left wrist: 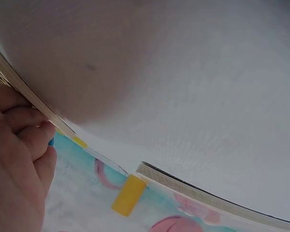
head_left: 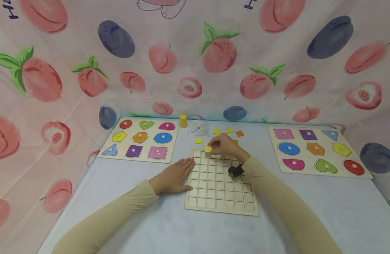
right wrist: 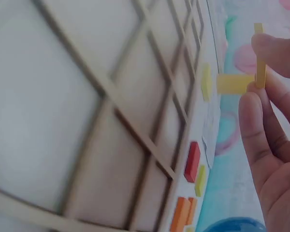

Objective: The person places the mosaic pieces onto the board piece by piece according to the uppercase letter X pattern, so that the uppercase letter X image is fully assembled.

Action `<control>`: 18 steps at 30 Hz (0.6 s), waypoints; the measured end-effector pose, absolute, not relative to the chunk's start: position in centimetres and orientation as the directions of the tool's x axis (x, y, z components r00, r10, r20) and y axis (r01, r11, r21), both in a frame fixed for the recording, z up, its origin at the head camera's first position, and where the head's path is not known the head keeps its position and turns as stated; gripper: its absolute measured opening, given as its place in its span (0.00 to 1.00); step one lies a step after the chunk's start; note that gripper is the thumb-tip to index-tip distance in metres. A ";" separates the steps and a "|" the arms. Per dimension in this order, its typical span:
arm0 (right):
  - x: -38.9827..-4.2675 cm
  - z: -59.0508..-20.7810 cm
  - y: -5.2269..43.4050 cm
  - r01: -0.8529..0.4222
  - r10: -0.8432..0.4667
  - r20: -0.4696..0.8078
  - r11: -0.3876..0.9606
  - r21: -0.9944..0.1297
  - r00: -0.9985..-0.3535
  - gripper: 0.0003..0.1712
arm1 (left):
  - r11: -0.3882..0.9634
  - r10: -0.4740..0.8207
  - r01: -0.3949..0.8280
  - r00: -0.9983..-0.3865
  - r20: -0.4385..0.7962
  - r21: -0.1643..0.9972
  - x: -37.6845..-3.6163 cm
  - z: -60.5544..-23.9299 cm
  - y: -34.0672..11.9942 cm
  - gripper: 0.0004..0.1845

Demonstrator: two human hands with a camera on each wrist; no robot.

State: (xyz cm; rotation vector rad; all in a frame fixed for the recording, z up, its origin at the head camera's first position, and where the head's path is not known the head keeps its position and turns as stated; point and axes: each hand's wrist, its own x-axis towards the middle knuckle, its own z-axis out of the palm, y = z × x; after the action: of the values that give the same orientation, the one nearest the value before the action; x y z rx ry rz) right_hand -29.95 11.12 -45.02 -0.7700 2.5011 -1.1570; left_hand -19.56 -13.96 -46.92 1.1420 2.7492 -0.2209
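One yellow square tile [head_left: 208, 149] is pinched between thumb and fingertips of the right hand [head_left: 225, 146], just above the far left corner of the wooden grid board [head_left: 220, 197]. The left hand [head_left: 175, 175] is laid flat, fingers straight, on the counter [head_left: 150, 225] against the board's left edge. Loose yellow and orange tiles [head_left: 230, 130] are scattered beyond the board, near a yellow cylinder [head_left: 183, 120].
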 end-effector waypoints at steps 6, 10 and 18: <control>-28.8 -45.5 10.8 -0.347 -0.581 -0.039 0.538 -0.768 -0.813 0.12 | 0.705 0.686 0.708 -0.699 -0.201 -0.055 -19.5 -46.7 -13.9 0.47; -28.5 -45.7 10.5 -0.359 -0.606 -0.043 0.526 -0.771 -0.795 0.13 | 0.702 0.685 0.709 -0.698 -0.209 -0.064 -19.6 -46.8 -13.9 0.47; -28.8 -46.7 10.1 -0.334 -0.610 -0.095 0.550 -0.765 -0.787 0.12 | 0.691 0.697 0.719 -0.688 -0.203 -0.065 -19.7 -47.2 -14.0 0.48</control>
State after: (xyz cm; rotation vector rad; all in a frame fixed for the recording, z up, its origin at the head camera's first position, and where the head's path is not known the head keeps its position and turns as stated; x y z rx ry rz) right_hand -28.77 10.15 -46.70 -0.7743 2.4393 -1.0961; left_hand -19.67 -13.98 -47.16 1.1554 2.7381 -0.2084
